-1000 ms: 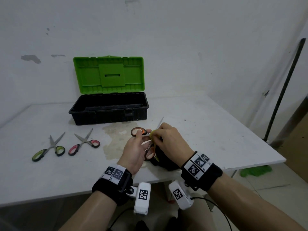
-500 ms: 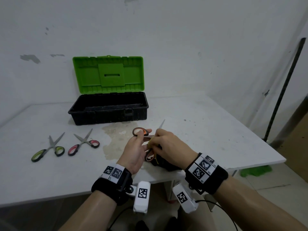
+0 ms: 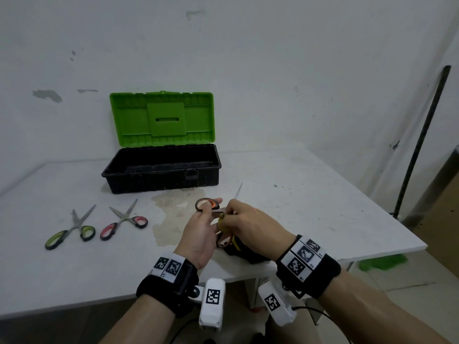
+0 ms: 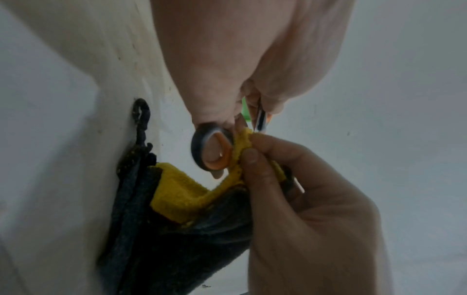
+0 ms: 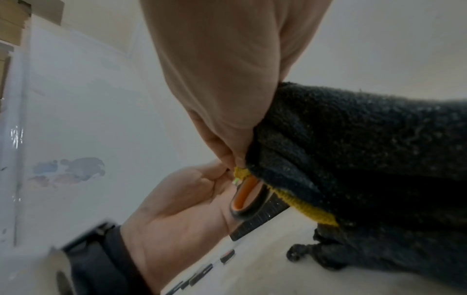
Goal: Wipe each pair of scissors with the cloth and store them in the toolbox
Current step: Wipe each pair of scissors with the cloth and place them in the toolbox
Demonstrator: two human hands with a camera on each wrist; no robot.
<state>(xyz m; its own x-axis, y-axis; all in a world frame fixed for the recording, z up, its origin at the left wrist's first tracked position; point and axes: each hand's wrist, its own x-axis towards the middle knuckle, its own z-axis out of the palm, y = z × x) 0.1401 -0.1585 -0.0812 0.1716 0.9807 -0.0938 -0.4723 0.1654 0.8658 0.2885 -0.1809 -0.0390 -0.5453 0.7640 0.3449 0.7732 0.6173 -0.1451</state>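
My left hand (image 3: 202, 225) grips the orange-handled scissors (image 3: 207, 204) by their handles above the near middle of the table; one blade tip (image 3: 239, 189) points away toward the back right. My right hand (image 3: 248, 223) pinches the dark grey cloth with a yellow edge (image 4: 177, 191) around the scissors near the pivot. The rest of the cloth (image 3: 244, 253) hangs under my right palm onto the table. In the wrist views the orange handle loop (image 4: 212, 148) sits beside the yellow cloth edge (image 5: 307, 208). The toolbox (image 3: 161, 173) stands open at the back, green lid (image 3: 161, 119) upright.
Green-handled scissors (image 3: 70, 232) and pink-handled scissors (image 3: 124, 220) lie open on the left of the white table (image 3: 323, 207). A brownish stain (image 3: 173, 212) marks the table in front of the toolbox. The table's right edge drops to the floor; a dark pole (image 3: 422, 135) leans there.
My right hand with the cloth has slid back along the blades toward the handles, baring more of the blade tip. My left hand has kept its hold in place.
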